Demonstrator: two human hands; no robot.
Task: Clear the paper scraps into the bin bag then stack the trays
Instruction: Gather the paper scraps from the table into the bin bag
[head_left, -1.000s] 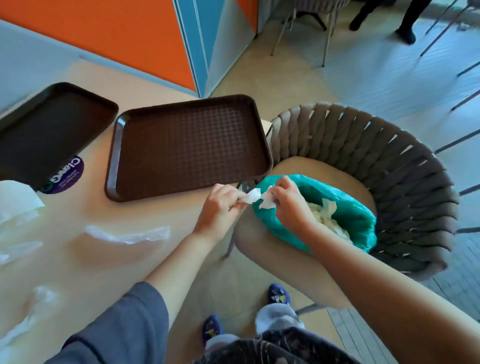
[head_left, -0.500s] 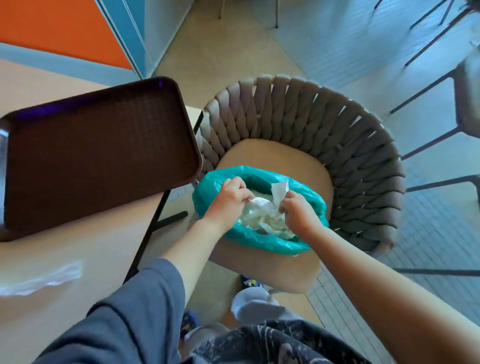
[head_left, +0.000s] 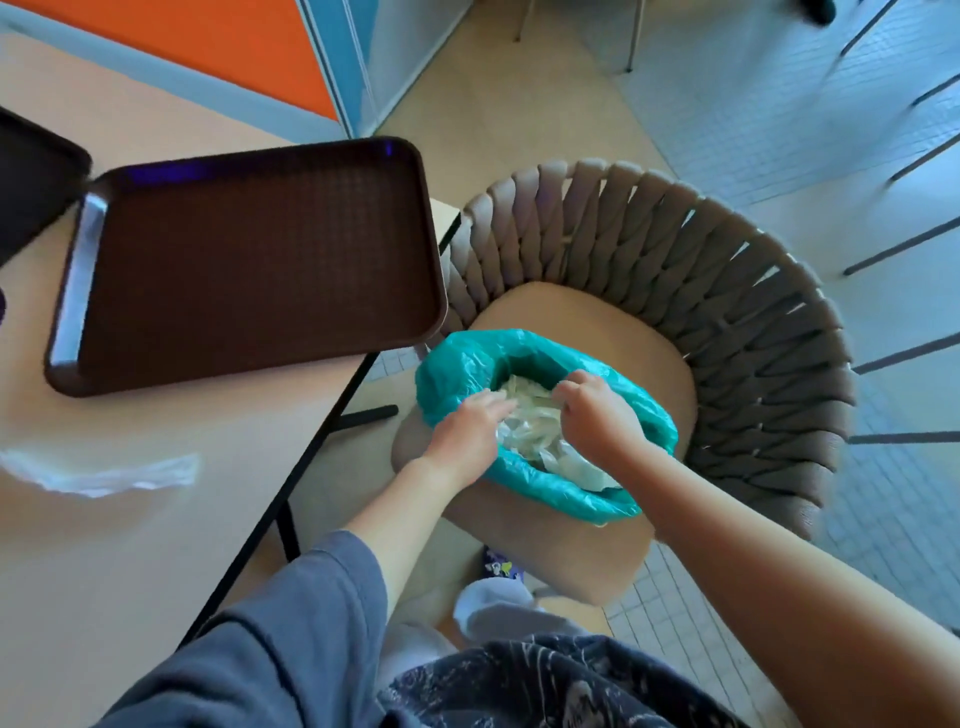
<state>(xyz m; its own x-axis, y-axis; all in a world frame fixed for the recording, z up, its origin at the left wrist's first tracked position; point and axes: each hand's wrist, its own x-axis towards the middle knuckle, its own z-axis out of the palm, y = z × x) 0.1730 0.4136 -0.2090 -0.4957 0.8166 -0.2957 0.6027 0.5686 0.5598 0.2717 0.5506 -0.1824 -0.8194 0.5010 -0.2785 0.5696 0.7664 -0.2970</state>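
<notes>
Beside the table (head_left: 156, 545), a teal bin bag (head_left: 644, 415) sits on the chair (head_left: 727, 291) seat. Both hands reach into its mouth over the paper scraps (head_left: 530, 431): left hand (head_left: 462, 436) with fingers loosely spread, right hand (head_left: 597, 415) curled, contents hidden. One brown tray (head_left: 249, 260) lies on the table, well apart.

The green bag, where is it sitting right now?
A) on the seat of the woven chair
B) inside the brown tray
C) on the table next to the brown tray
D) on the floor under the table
A: the green bag rests on the tan seat of the woven chair, beside the table, with both hands over its open top.
</notes>
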